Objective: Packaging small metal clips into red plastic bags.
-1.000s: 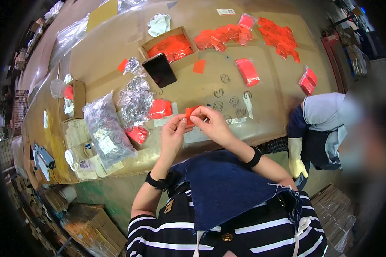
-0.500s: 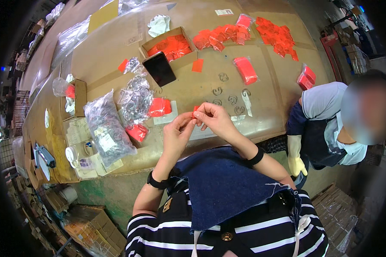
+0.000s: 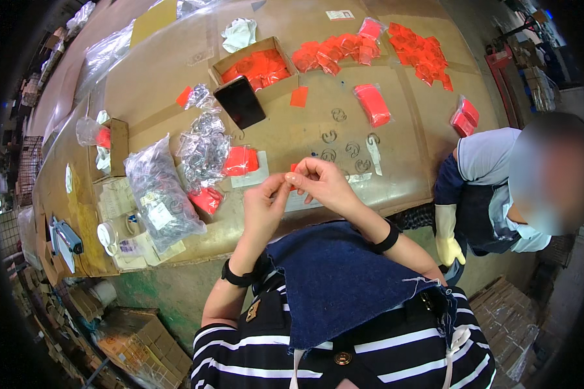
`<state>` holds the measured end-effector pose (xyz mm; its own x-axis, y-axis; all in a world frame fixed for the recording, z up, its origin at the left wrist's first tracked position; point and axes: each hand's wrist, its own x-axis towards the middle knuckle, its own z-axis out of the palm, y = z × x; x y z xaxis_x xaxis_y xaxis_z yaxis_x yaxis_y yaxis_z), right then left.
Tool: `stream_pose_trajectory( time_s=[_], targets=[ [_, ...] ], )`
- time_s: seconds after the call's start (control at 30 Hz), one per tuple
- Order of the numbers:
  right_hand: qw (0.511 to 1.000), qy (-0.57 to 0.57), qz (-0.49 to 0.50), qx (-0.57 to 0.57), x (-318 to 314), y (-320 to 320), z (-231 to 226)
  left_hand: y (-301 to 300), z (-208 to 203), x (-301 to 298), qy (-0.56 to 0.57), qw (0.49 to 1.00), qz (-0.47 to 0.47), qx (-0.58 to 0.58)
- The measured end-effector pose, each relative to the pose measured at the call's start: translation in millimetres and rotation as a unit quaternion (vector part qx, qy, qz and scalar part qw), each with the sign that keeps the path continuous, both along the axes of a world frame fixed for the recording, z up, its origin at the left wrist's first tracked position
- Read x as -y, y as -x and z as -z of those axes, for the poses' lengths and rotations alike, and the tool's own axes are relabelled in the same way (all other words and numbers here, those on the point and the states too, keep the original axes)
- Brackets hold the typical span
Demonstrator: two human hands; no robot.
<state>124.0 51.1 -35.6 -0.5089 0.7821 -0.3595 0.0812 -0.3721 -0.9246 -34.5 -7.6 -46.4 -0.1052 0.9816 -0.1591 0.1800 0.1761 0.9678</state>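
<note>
My left hand (image 3: 264, 202) and my right hand (image 3: 324, 186) meet over the near side of the table, fingertips pinched together. Between them is a small red plastic bag (image 3: 294, 168), mostly hidden by the fingers. Just left of my left hand, a stack of red bags (image 3: 242, 161) lies on a white sheet (image 3: 261, 170). Beyond my right hand, thin dark C-shaped rings (image 3: 329, 137) lie in small groups beside a white paper strip (image 3: 374, 154). Left of the red stack is a heap of clear bags with metal parts (image 3: 204, 144).
A cardboard box of red bags (image 3: 272, 45) stands at the back, a black phone (image 3: 240, 102) leaning on it. Filled red bags (image 3: 418, 55) lie far right. A large plastic sack (image 3: 165, 201) sits left. A person wearing yellow gloves (image 3: 448, 243) is at my right.
Both hands stay close together, the fingers shifting slightly around the red bag. The person at my right has moved their head a little lower.
</note>
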Motion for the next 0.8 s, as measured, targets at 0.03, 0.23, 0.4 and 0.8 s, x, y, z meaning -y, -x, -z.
stream_pose_trajectory(
  time_s=[0.03,0.23,0.4,0.8],
  targets=[
    [1.0,0.008,-0.001,0.015,0,-1,2,-4,-8,-1,-0.022,0.997,0.012,-0.077],
    [1.0,0.014,-0.005,0.008,-3,-5,4,-4,-9,-4,0.02,0.999,0.03,-0.032],
    [1.0,-0.001,-0.013,-0.024,-4,-8,6,-1,-6,-5,0.044,0.998,0.03,0.037],
    [0.999,-0.026,-0.025,-0.002,-3,-6,1,-1,-7,-9,0.043,0.996,0.008,0.074]
  ],
)
